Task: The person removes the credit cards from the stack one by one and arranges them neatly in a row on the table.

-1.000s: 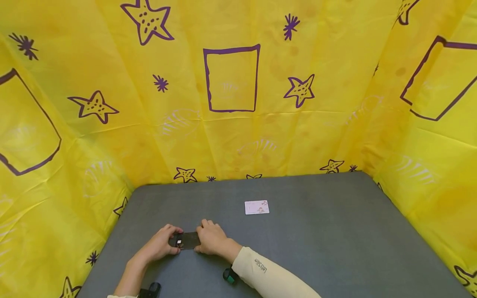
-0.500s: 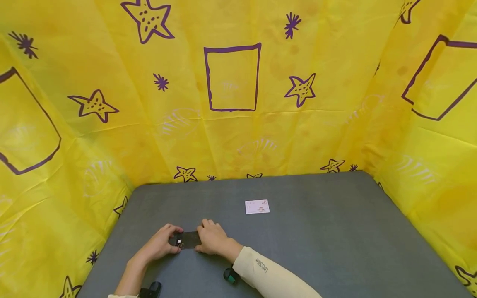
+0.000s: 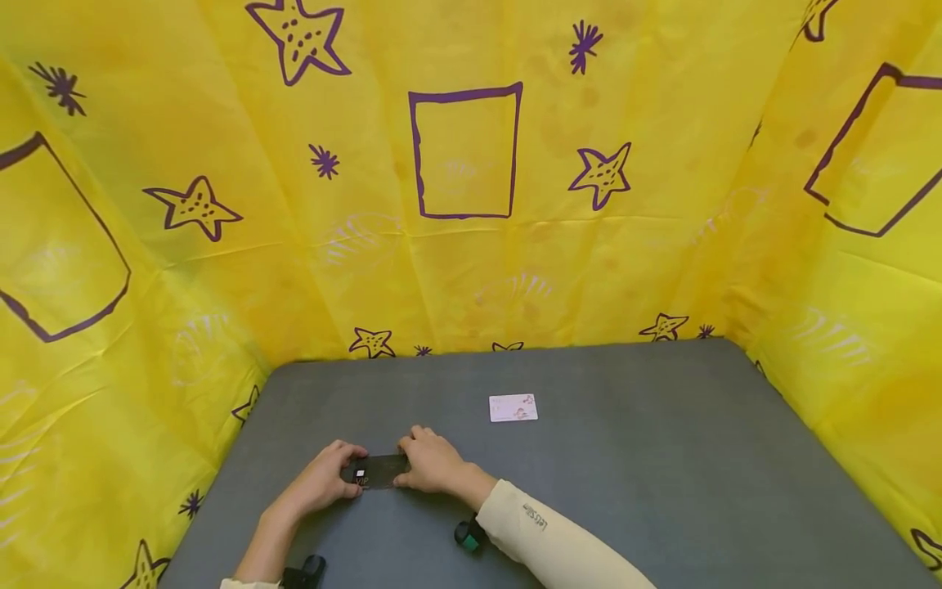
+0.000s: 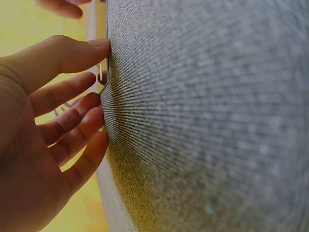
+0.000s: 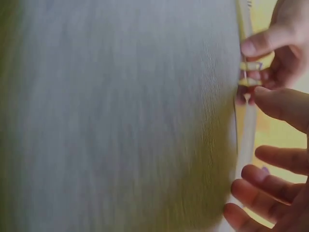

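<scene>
A black card (image 3: 383, 473) printed "VIP" lies on the grey table between both hands in the head view. My left hand (image 3: 324, 481) holds its left end, thumb on the near edge and fingers at the far edge. In the left wrist view the left thumb (image 4: 91, 52) presses by the card's rounded corner, with the other fingers fanned below. Loosely spread, my right hand (image 3: 434, 462) is at the card's right end. Its thumb and fingers stand apart in the right wrist view. Farther back lies a pale pink card (image 3: 513, 407) with small printed figures.
The grey table (image 3: 648, 458) has rounded back corners. Yellow cloth (image 3: 471, 278) with purple stars and outlines surrounds it at the back and both sides. Black wrist devices (image 3: 468, 533) sit under the forearms. Light sleeves cover the arms.
The right hand has shifted slightly right along the black card, showing more of its right end. The left hand keeps its hold. The head view has turned slightly. The pale card stays put.
</scene>
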A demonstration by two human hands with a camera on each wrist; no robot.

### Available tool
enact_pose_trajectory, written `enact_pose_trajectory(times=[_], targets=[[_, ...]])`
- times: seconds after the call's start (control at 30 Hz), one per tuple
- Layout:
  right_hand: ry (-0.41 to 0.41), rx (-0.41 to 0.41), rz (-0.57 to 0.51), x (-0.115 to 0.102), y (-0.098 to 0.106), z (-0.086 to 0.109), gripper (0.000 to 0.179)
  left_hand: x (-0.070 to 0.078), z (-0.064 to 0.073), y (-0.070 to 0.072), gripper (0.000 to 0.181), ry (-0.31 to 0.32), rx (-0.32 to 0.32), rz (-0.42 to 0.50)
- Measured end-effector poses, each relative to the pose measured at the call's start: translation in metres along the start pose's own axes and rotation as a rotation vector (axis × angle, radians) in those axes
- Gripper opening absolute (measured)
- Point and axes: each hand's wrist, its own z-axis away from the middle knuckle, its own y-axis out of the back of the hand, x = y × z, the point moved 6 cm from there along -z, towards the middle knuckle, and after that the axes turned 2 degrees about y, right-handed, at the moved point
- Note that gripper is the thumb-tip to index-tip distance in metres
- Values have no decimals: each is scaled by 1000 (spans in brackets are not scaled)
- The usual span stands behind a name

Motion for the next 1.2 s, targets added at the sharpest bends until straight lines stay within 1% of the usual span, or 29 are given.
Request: enact_pose_trajectory(times=[0.1,0.23,0.33,0.43,0.63,0.8,0.93,1.07,1.2], targets=[[-5,11,-30,13,10,2,46,1,-1,2,50,-1,5,15],[-1,44,-18,27,26,6,42,5,-3,9,49,10,15,41],[3,54,-9,35,34,11,41,10,-6,14,45,19,38,33],[-4,55,-18,43,39,16,40,18,-10,16,40,16,70,15],[-9,89,-15,57,51,25,39,35,-21,13,31,-5,148,14],[-15,106,-61,71,60,30,39,48,-31,8,28,-8,222,-20],[-26,132,-103,83,66,33,38,55,-40,5,28,-8,239,-3],[-30,150,-135,95,69,37,36,59,-48,4,28,-2,249,19],[-31,172,-161,106,72,40,34,64,-58,2,28,-9,236,63]])
